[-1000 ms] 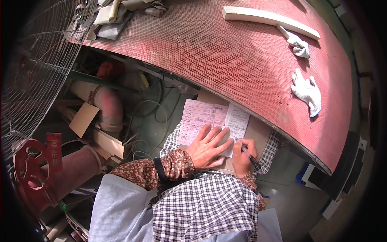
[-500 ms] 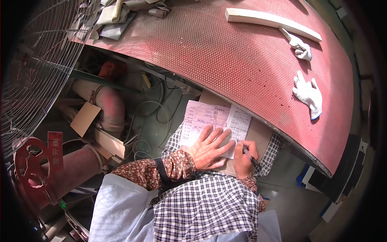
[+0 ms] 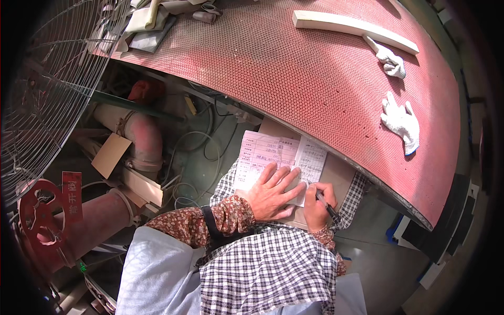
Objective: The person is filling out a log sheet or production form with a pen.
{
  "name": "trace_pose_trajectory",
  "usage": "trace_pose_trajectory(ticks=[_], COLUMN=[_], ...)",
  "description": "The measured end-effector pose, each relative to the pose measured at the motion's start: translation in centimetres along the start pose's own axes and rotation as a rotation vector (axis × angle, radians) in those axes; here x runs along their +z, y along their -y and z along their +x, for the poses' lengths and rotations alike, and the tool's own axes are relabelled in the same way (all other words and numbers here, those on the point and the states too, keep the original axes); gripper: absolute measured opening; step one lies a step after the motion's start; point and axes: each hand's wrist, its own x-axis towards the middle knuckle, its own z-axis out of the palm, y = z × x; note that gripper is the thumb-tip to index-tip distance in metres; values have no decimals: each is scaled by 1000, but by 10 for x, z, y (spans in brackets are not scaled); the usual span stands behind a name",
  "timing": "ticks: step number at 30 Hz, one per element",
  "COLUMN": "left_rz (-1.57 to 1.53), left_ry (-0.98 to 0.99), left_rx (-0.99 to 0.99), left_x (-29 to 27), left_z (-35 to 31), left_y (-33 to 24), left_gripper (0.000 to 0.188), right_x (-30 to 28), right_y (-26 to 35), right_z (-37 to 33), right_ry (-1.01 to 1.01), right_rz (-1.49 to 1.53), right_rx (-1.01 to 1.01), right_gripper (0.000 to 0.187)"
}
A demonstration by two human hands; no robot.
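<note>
A pink printed form lies on my lap, partly filled with handwriting. Beside it on the right, a narrower slip of written paper overlaps its edge. Both rest on a brown board over my checked apron. My left hand lies flat on the papers with its fingers spread, pressing them down. In my right hand is a dark pen, its tip side toward the slip's lower part; the exact tip is hidden by my fingers.
A red mesh-patterned tabletop curves ahead. On it are a pale wooden bar, a white glove, another white glove and folded cloths. At left stand a wire fan guard, a red pipe and cardboard pieces.
Almost nothing differs. The left hand stays put on the papers, and the right hand with the pen shows at most a very slight shift.
</note>
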Motion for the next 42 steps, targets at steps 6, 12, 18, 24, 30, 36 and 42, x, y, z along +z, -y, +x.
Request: trace_pose_trajectory(ticks=[6, 12, 18, 24, 30, 36, 42], left_rz=[-15, -11, -4, 0, -2, -1, 11], left_ry=[-15, -16, -16, -9, -10, -13, -39], left_rx=[4, 1, 4, 0, 1, 0, 9], left_x=[0, 0, 0, -1, 0, -1, 1], left_z=[0, 0, 1, 0, 0, 1, 1], left_y=[0, 0, 0, 0, 0, 0, 0], left_gripper=[78, 78, 78, 77, 78, 79, 79], right_x=[-1, 0, 0, -1, -1, 0, -1], right_y=[2, 1, -1, 3, 0, 3, 6], right_z=[0, 0, 0, 1, -1, 2, 2], right_ry=[0, 0, -3, 6, 14, -3, -12], right_rz=[-4, 11, 7, -7, 2, 11, -19], right_rx=[2, 2, 6, 6, 15, -10, -26], right_gripper=[12, 12, 12, 12, 12, 11, 11])
